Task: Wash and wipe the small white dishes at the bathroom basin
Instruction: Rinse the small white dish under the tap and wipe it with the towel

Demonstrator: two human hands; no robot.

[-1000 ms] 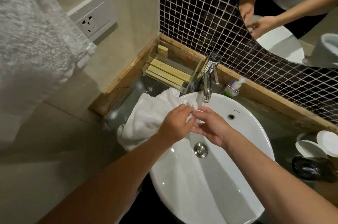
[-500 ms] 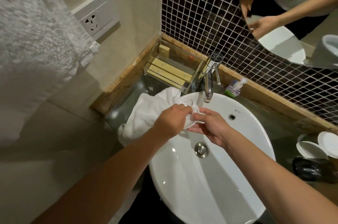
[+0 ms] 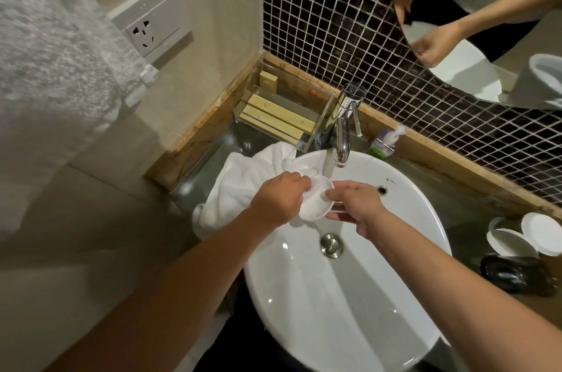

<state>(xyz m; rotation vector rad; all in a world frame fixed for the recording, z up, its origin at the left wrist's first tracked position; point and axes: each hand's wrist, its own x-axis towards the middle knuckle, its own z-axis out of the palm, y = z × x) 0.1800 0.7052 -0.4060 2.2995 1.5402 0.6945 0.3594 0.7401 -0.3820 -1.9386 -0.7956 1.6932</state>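
under the tap i see l hand & r hand both pinching small white dish over basin.

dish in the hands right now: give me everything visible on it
The small white dish is round and shallow, looking like glazed ceramic or plastic; which one is unclear. It is held tilted over the white basin, just below and left of the chrome tap. The left hand presses on its inner face, the right hand pinches its right rim. A white towel lies behind it on the basin's left edge.
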